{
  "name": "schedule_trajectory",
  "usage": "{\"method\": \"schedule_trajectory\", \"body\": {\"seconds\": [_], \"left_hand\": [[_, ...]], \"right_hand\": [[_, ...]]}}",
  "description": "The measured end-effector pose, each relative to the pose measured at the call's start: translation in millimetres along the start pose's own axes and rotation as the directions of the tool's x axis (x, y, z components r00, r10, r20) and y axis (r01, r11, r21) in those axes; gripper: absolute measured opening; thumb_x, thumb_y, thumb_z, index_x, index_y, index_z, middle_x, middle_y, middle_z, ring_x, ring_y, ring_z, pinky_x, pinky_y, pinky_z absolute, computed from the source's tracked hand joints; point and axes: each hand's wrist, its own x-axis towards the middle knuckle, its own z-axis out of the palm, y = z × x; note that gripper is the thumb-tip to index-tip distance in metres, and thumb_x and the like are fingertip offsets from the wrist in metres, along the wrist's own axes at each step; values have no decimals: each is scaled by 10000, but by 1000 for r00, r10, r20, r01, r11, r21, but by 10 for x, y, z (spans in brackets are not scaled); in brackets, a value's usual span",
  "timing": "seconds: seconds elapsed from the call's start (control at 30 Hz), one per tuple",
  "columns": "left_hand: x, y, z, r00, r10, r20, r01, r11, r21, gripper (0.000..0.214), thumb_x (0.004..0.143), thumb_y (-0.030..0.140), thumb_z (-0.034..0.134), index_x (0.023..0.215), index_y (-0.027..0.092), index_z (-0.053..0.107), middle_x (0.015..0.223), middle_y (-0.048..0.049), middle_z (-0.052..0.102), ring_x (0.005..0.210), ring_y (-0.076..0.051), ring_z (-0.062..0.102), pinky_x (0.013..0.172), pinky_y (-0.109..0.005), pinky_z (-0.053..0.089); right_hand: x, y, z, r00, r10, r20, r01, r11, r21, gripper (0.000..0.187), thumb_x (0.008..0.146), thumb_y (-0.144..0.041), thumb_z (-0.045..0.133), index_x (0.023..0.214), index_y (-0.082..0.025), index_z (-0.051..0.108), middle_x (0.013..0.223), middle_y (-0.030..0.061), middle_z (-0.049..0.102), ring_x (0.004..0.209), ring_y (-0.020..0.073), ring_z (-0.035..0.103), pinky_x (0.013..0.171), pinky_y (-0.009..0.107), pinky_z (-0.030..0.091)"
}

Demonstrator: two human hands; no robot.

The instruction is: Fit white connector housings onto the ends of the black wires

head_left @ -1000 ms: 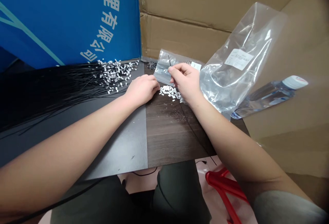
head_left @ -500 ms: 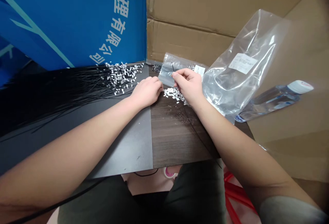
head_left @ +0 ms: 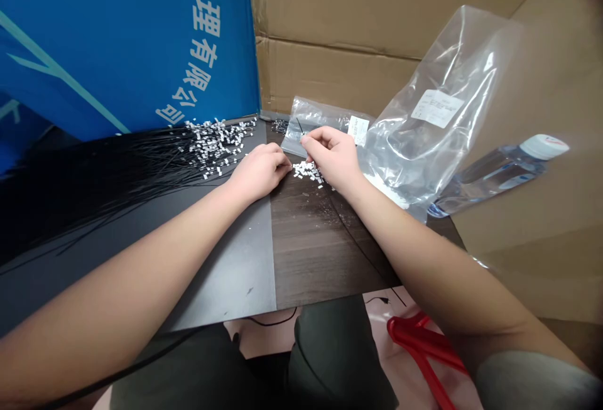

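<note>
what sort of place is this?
Probably a bench for small-parts handwork: a bundle of white-tipped black strands, loose white pieces on the tabletop, and a labelled clear bag. Whether it's in a factory or an office, I can't tell.

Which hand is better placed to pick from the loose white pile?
Probably the left hand: it sits right beside the white pile, though whether it already pinches a piece is unclear. The right hand is occupied, pinching a black wire.
</note>
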Motion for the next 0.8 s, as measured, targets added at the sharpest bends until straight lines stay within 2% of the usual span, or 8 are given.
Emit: {"method": "schedule_trajectory", "body": {"seconds": [0.13, 0.37, 0.6, 0.8], "left_hand": [[46, 14, -17, 1000, -11, -6, 11, 1000, 18, 247, 1029, 247, 583, 975, 175, 813, 1075, -94, 767, 1068, -266, 701, 1015, -411, 559], [55, 101, -20, 999, -39, 10, 37, 989, 142, 327, 1047, 241, 490, 1019, 136, 798, 1092, -156, 738, 1064, -314, 679, 980, -467, 569], [63, 40, 19, 997, -75, -8, 76, 992, 103, 334, 1060, 277, 464, 1051, 161, 778, 1108, -142, 714, 1067, -302, 662, 1000, -464, 550], [57, -8, 10, 991, -129, -39, 127, 990, -55, 287, 1040, 264, 487, 1008, 173, 757, 1121, -129, 716, 1092, -284, 676, 1040, -442, 545]], "right_hand": [[-11, 13, 34, 1000, -4, 10, 4, 1000, -6, 194, 895, -357, 730, 754, -233, 683, 589, -41, 637, 587, 143, 592, 618, 317, 464], [-18, 9, 38, 1000, 2, 18, -2, 1000, -13, 177, 887, -351, 726, 761, -233, 688, 600, -41, 637, 599, 147, 601, 631, 320, 470], [-19, 18, 21, 1000, -13, 21, 13, 1000, -7, 170, 887, -346, 717, 763, -232, 690, 614, -40, 642, 612, 149, 599, 638, 321, 468], [-20, -13, 18, 1000, -14, 17, 14, 1000, -27, 186, 895, -357, 719, 766, -227, 685, 614, -42, 621, 609, 141, 568, 631, 313, 448]]}}
